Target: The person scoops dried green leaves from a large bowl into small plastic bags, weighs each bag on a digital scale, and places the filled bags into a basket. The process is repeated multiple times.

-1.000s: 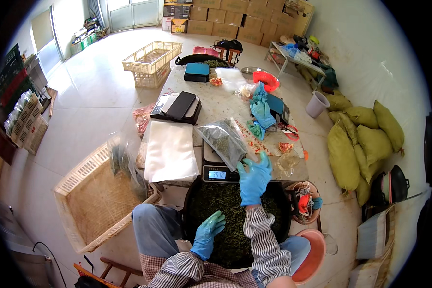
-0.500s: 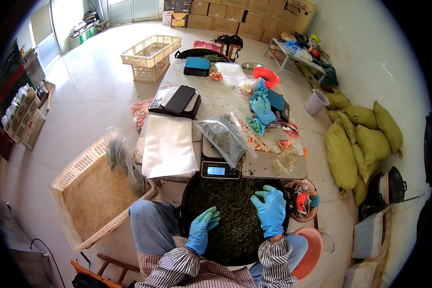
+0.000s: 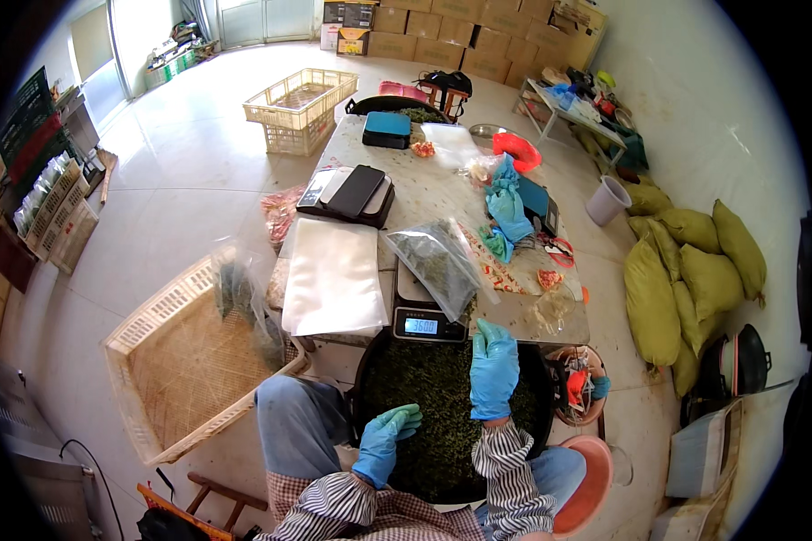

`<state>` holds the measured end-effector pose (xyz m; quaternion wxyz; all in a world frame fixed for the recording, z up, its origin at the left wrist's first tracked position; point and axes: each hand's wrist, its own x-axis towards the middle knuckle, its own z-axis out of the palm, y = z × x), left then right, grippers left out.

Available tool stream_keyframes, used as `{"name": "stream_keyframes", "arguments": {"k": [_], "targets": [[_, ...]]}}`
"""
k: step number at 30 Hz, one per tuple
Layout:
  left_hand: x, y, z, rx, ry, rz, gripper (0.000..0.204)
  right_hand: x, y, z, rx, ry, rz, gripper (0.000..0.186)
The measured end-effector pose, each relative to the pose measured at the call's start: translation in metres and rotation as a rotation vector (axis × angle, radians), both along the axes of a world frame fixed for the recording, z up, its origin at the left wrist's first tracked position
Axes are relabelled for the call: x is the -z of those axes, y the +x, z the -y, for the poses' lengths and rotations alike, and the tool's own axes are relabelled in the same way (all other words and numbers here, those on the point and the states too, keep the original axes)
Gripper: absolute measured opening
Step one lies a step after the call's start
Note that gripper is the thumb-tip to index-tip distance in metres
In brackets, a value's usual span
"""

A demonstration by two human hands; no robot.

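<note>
A clear bag (image 3: 438, 268) on the digital scale (image 3: 431, 327) already holds some; plenty of loose green leaf (image 3: 415, 379) remains. The left grip (image 3: 387, 443) is slackly spread; the right grip's (image 3: 493, 371) hold I can't tell.

Packing workshop: digital scale (image 3: 431, 328) bearing filled bag (image 3: 435, 263), stacked cartons (image 3: 442, 29), green sacks (image 3: 651, 302), crates (image 3: 280, 115), tiled floor (image 3: 189, 162).

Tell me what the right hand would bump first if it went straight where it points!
Probably the right hand would meet the clear bag, though depth is unclear; if it's low, the table edge might come first.
</note>
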<state>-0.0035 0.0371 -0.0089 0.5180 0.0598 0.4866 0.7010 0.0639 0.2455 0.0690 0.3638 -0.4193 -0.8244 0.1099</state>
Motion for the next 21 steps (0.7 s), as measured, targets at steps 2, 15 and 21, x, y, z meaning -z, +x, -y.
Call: {"name": "stream_keyframes", "arguments": {"k": [2,15,21], "targets": [[0.0,-0.004,0.003,-0.003,-0.002,-0.001,0.037,-0.002,-0.008,-0.008,0.021,-0.023,0.113,0.03],[0.0,0.007,0.001,0.055,-0.018,0.04,0.036,0.003,0.011,-0.047,-0.065,-0.02,0.07,0.018],[0.003,0.002,-0.001,0.042,-0.036,0.041,0.035,-0.02,0.044,-0.013,-0.117,-0.524,-0.135,0.026]]}}
